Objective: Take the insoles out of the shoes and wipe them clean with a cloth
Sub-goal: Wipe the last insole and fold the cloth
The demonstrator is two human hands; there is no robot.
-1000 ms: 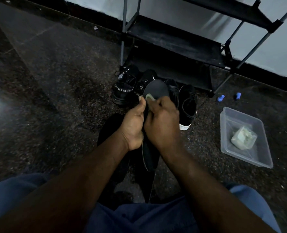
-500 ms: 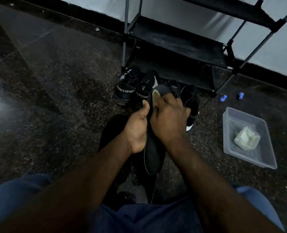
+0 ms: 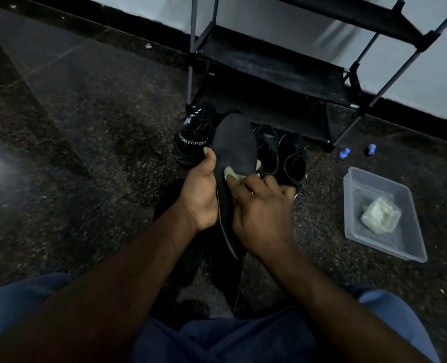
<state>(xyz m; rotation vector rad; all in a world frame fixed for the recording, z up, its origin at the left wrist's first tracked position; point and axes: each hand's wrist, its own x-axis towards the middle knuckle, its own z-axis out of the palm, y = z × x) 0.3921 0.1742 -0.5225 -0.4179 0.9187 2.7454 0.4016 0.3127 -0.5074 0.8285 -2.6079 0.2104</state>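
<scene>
Head view: the left hand [image 3: 201, 191] grips a black insole [image 3: 236, 142] by its edge, raised above the floor in front of the black shoes [image 3: 294, 158]. The right hand [image 3: 260, 218] pinches a pale cloth [image 3: 232, 174] against the insole's face. A clear tub [image 3: 400, 197] sits on the floor to the right.

Only one readable bit: white caps "PORTSPORT" on heel band [image 3: 192, 142] of black sneaker [image 3: 194, 127], leftmost shoe in row by foot of rack [image 3: 269, 66]. Lettering runs sideways round back of heel, looks like "SPORT" repeated. First letter at left edge mostly lost round curve, can't really make it out. Right end of text cut off behind black insole [image 3: 236, 142] in front of it. White stripes higher on same sneaker are just pattern.
</scene>
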